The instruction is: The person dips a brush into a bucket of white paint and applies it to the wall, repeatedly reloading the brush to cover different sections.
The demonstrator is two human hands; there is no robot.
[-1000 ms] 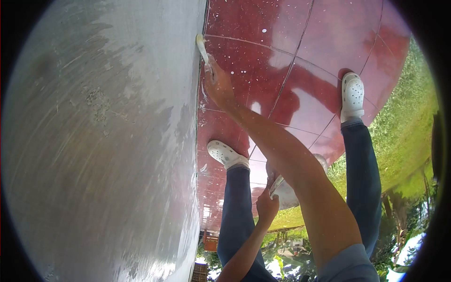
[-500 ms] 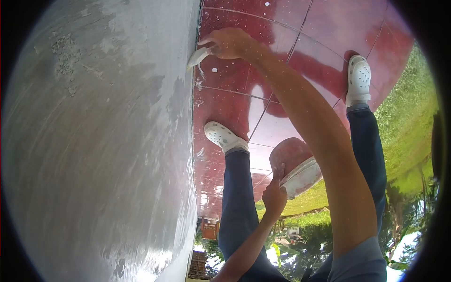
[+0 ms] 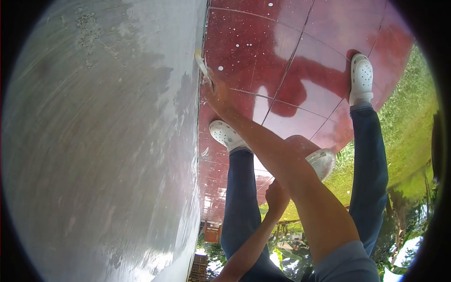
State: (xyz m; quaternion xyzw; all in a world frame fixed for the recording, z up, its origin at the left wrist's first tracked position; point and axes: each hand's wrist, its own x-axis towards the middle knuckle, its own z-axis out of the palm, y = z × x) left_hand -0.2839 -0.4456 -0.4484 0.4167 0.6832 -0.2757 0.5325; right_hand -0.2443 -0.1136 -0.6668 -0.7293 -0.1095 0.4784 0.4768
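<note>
My right hand is stretched out to the foot of a grey plastered wall and grips a small brush coated in white. The brush tip touches the seam where the wall meets the red tiled floor. My left hand hangs lower between my legs and holds a round bowl by its rim; the bowl is reddish outside and smeared white. What is inside the bowl is hidden.
My feet in white clogs stand on the glossy tiles, which are speckled with white drops. Grass borders the tiles on the right. Trees and a brick structure lie beyond.
My right hand has dropped from a raised, turned position back against the wall's base, with the brush pointing along the seam. The bowl in my left hand has shifted slightly right.
</note>
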